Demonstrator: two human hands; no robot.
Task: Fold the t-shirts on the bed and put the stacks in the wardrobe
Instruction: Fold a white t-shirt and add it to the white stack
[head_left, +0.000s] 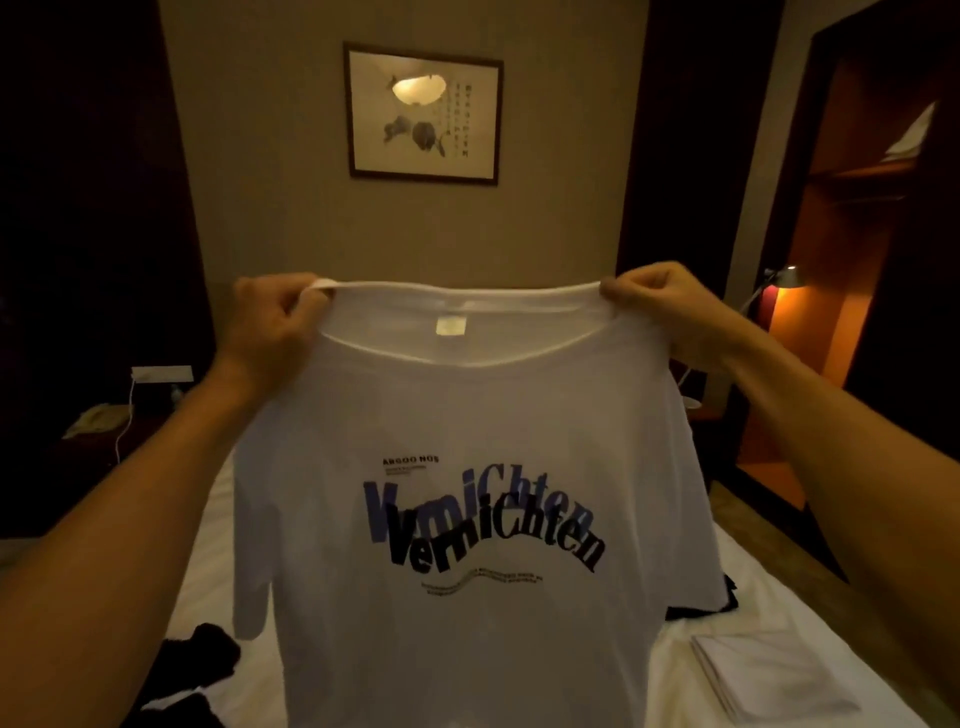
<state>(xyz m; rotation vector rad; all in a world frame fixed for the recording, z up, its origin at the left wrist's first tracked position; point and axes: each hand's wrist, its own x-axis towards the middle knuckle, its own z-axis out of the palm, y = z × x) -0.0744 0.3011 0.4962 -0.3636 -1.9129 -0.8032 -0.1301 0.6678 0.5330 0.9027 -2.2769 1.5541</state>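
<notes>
Both bare forearms reach forward and upward, raised in front of the head and spread well apart. The left hand (270, 317) has its fingers curled in a pinch with its back toward the camera. The right hand (657, 299) pinches the same way at equal height.

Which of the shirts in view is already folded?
The white one lying flat on the bed at lower right. The printed white t-shirt hangs held up, and the black garments at lower left lie crumpled.
</notes>
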